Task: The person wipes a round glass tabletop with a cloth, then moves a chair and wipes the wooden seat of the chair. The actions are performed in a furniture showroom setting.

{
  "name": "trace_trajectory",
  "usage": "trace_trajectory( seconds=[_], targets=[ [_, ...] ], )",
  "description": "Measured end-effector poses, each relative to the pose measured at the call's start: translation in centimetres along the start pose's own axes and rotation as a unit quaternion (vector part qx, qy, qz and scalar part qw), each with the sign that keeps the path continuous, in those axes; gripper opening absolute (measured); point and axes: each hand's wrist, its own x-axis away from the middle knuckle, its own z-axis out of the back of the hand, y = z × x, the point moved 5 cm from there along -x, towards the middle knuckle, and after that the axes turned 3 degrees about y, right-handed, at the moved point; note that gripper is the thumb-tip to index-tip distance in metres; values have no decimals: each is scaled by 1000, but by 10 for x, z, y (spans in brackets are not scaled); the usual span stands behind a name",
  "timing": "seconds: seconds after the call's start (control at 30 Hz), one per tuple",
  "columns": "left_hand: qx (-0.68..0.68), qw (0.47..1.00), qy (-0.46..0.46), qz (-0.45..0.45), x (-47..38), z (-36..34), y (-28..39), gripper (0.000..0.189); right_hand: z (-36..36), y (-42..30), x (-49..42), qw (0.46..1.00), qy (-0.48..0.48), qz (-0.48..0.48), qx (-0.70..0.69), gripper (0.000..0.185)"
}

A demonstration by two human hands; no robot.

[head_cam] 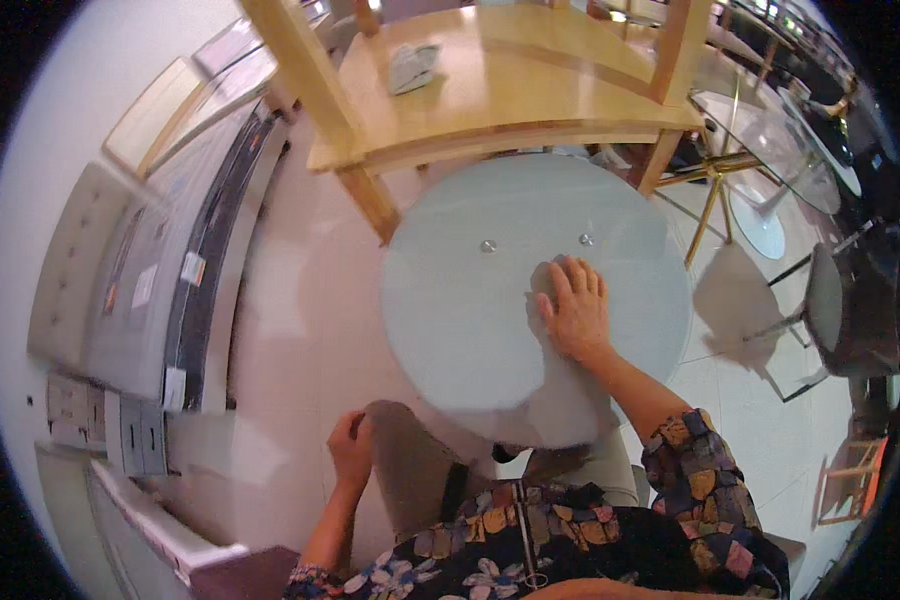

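Note:
A round table with a pale frosted-glass top [465, 330] stands right in front of me. Two small round metal caps, a left one [488, 246] and a right one [586, 240], show on its surface. My right hand [579, 311] lies palm down on the glass, just below the right cap, its fingers slightly spread. A dark shadow borders that hand on its left. Beside my bent left knee [405, 442], my left hand [350, 446] is loosely curled, and I see nothing in it.
Beyond the glass stands a light wooden table [510, 82] with a crumpled cloth [414, 69] on it and upright wooden legs. A grey chair [825, 307] and a gold-legged glass table [712, 169] are at right. A mattress [150, 270] and a tufted headboard [79, 255] line the left.

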Motion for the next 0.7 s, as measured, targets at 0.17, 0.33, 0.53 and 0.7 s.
trace_trajectory(
  seconds=[0.17, 0.33, 0.53, 0.7],
  targets=[
    [-37, 984, 29, 170, 81, 90, -89, 28, -31, 13, -2, 990, -46, 47, 127, 59],
    [-72, 984, 34, 159, 141, 104, -110, 28, -48, 45, -17, 984, 9, 150, 98, 55],
    [-148, 980, -53, 123, 191, 97, -124, 28, -73, 64, -25, 981, 17, 144, 126, 58],
    [-143, 968, -79, 192, 225, 90, -141, 30, -75, 65, -26, 979, 7, 149, 137, 58]
  ],
)
